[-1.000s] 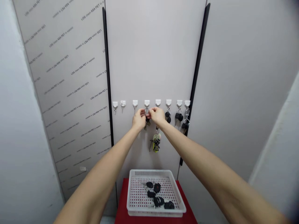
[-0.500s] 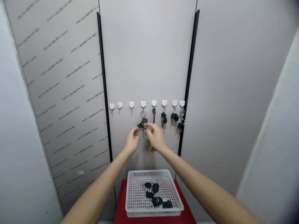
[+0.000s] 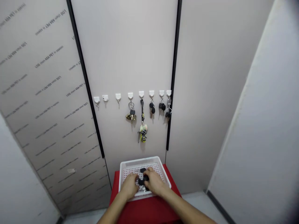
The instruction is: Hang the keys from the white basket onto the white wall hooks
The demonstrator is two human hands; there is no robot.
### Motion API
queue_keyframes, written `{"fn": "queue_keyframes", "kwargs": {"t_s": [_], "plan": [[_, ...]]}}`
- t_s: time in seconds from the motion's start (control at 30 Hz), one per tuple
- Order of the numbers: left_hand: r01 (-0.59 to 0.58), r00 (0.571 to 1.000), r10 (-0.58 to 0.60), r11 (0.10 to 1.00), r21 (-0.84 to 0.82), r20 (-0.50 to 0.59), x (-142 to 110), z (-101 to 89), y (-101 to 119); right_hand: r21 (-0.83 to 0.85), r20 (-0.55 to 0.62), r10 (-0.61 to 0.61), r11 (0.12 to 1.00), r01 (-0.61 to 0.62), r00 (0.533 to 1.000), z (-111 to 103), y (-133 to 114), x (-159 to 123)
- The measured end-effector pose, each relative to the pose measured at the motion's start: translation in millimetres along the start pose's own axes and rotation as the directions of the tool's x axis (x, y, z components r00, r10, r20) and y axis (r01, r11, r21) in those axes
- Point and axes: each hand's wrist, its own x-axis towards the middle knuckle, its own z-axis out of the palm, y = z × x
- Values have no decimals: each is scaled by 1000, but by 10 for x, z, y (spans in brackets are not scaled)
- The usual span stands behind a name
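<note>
Both my hands are down in a white perforated plastic basket [image 3: 121, 174], among keys with black heads. My right hand [image 3: 154, 181] has its fingers and thumb around a black-headed key [image 3: 146, 178]. To its left, my left hand [image 3: 130, 185] is beside another black-headed key [image 3: 140, 181], its thumb and fingers apart. One more black key head [image 3: 143, 170] shows behind them at the back of the pile. My hands partly cover the keys, so the blades are hard to make out.
White hooks [image 3: 118, 95] line the wall panel. Several hold key bunches, among them a brass-coloured bunch [image 3: 131, 115] and a strap with a figure charm [image 3: 143, 134]. Three hooks at the left hold no keys. The basket stands on a red surface [image 3: 149, 211]. Black vertical strips [image 3: 174, 71] flank the panel.
Both hands have come down from the brass-coloured key bunch into the basket. That bunch now hangs untouched on its hook. The view has tilted downward and shifted right.
</note>
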Motion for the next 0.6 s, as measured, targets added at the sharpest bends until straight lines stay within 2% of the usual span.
{"fn": "queue_keyframes", "kwargs": {"t_s": [0.2, 0.37, 0.43, 0.53, 0.6], "plan": [[18, 998, -15, 999, -47, 63, 23, 35, -26, 9, 24, -9, 1000, 9, 1000, 45, 39, 40], [93, 985, -97, 995, 30, 144, 30, 27, -22, 27, 50, -66, 998, 65, 997, 67, 66, 53], [95, 989, -102, 993, 69, 111, 15, 17, -15, 38, 29, -71, 997, 70, 997, 74, 66, 42], [48, 998, -51, 995, 93, 32, -21, 9, -11, 90, -15, -66, 994, 67, 998, 67, 52, 10], [16, 1000, -18, 997, 80, 24, -43, 11, -18, 140, -65, -45, 989, 53, 997, 49, 42, -8]]}}
